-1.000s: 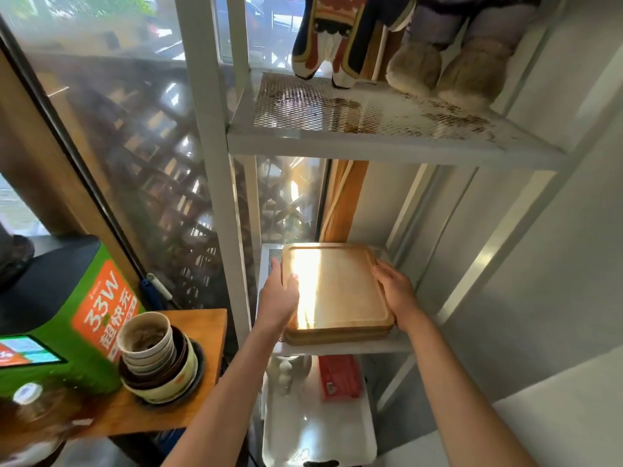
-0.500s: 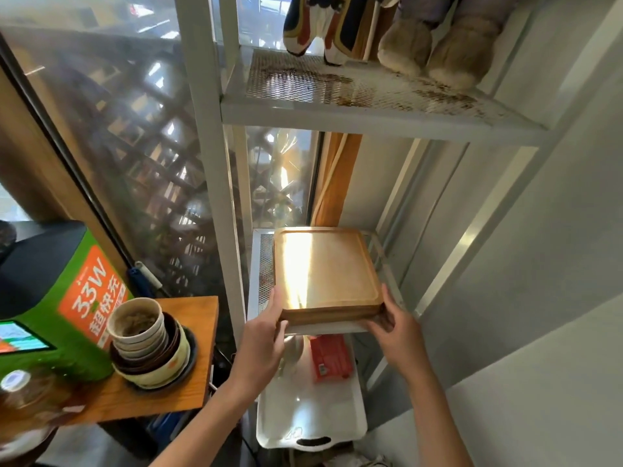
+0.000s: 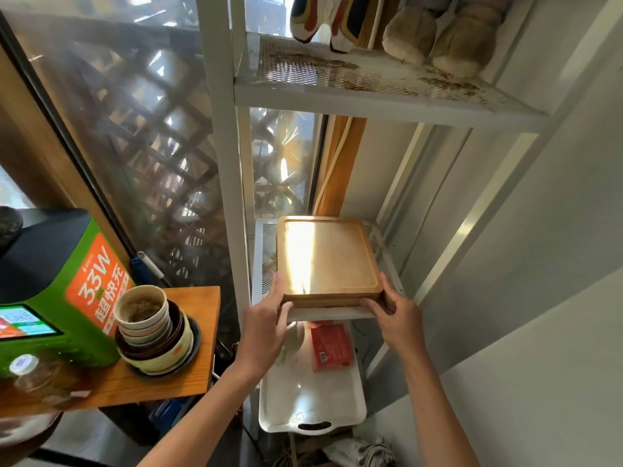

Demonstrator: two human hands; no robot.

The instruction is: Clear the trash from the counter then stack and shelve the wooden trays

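Both hands, left hand point(image 3: 264, 326) and right hand point(image 3: 392, 311), grip the stiff, seemingly hefty stacked wooden trays point(image 3: 325, 261) by their front corners at the shelf point(image 3: 266, 244) front edge

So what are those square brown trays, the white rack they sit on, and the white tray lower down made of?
The square brown trays look like light wood with a smooth finish: warm tone, sheen in the sunlight. The white rack seems painted metal; its upper shelf is perforated mesh with rust-like stains. The white handled tray looks like glossy plastic, though I can't be sure.
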